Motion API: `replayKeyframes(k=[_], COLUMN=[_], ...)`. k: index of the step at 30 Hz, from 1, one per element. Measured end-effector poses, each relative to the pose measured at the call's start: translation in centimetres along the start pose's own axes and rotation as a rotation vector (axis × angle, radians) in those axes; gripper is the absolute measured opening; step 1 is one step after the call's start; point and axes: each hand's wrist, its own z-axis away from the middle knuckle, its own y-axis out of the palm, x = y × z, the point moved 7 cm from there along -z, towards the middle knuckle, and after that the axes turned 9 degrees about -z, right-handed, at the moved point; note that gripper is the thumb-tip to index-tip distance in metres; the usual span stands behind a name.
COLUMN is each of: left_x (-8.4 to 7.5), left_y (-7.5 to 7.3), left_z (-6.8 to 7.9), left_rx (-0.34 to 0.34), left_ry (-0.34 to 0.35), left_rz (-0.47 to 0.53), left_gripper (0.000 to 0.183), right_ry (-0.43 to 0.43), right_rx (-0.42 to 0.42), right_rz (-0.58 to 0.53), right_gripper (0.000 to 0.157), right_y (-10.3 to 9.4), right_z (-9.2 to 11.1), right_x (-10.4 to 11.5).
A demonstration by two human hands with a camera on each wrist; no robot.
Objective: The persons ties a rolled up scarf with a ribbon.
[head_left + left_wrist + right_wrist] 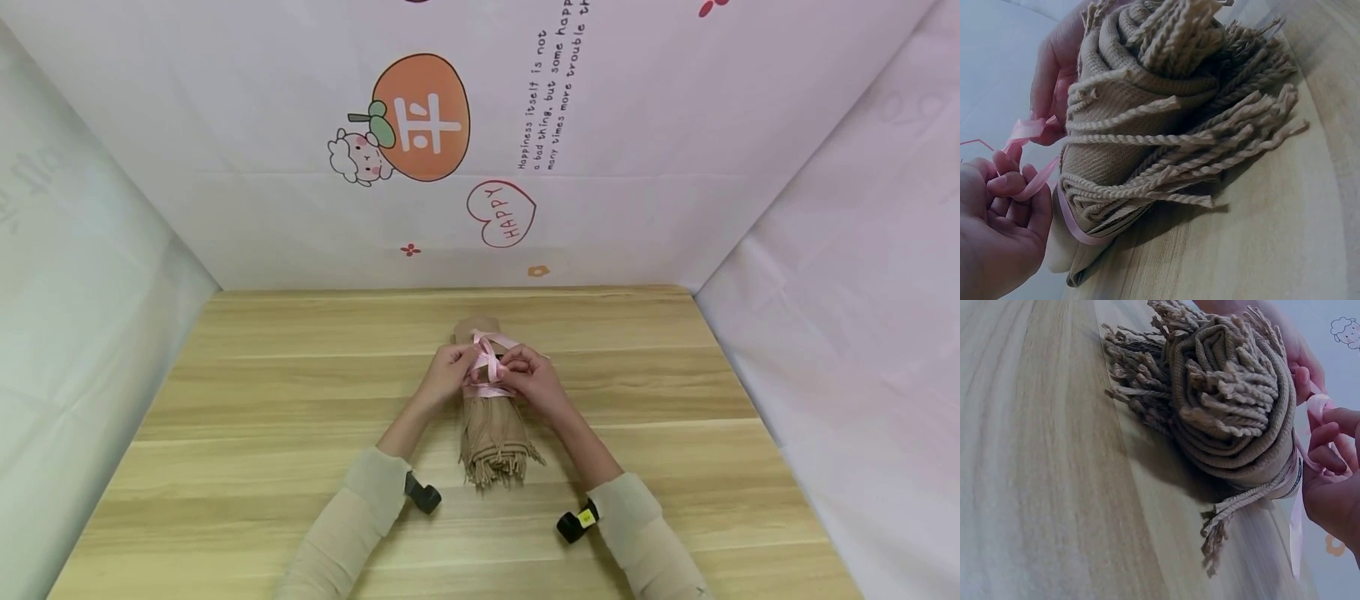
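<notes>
A rolled tan scarf (495, 429) with twisted fringe lies on the table, its fringed end toward the person. Round its middle runs a pink ribbon (491, 390), looped into a bow shape on top. My left hand (447, 371) pinches one ribbon loop above the roll; in the left wrist view the ribbon (1038, 181) passes between the curled fingers. From the other side, my right hand (534, 379) pinches the ribbon close to the knot. The right wrist view shows its thumb and fingers on the ribbon (1317, 409), with a loose tail hanging below.
The wooden table (300, 375) stretches out around the scarf. White printed cloth (637, 167) stands at the back, with plain white cloth walls on the left (82, 275) and right (855, 292). Dark camera mounts (426, 497) sit on both sleeved wrists.
</notes>
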Motion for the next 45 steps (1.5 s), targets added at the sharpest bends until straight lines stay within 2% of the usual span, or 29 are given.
replayKeyframes(k=[2,6,8,11,14,23,28,33,35,38,42,45], left_x=[-0.1,-0.1,-0.1,-0.2,-0.1,-0.1,-0.1,0.0,0.0,-1.2,-2.8,-2.8], left_y=[0.0,0.2,0.3,0.6,0.6,0.6,0.6,0.7,0.6,0.4,0.3,0.1], left_z=[0.0,0.1,0.2,0.2,0.2,0.4,0.2,0.2,0.3,0.8,1.7,1.9], left_rx=[0.002,0.006,0.013,0.016,0.005,-0.038,-0.039,-0.039,-0.035,-0.021,-0.004,-0.018], left_ry=[0.012,-0.005,-0.013,-0.014,-0.007,-0.023,-0.013,-0.017,-0.026,-0.035,-0.041,-0.046], left_rz=[-0.005,-0.018,-0.026,-0.039,-0.042,-0.034,-0.027,-0.018,-0.017,-0.008,0.005,0.016], left_gripper=[0.041,0.042,0.041,0.042,0.041,0.042,0.043,0.042,0.043,0.042,0.041,0.040], right_ry=[-0.002,-0.031,-0.052,-0.085,-0.111,-0.135,-0.092,-0.021,0.000,0.022,0.048,0.055], right_rx=[-0.023,-0.117,-0.182,-0.262,-0.288,-0.381,-0.438,-0.478,-0.489,-0.484,-0.430,-0.347], right_rz=[0.079,0.217,0.250,0.239,0.143,-0.274,-0.453,-0.513,-0.508,-0.529,-0.615,-0.695], right_gripper=[0.022,0.018,0.014,0.014,0.019,0.022,0.019,0.014,0.018,0.029,0.046,0.056], right_y=[0.0,-0.2,-0.3,-0.3,0.1,0.6,0.3,0.2,0.2,0.3,0.5,0.7], right_z=[-0.1,-0.2,-0.3,-0.2,-0.3,-0.5,-0.7,-0.6,-0.5,-0.4,-0.3,-0.4], right_x=[0.1,0.3,0.4,0.5,0.4,-0.4,-1.0,-1.4,-1.4,-1.4,-1.3,-1.2])
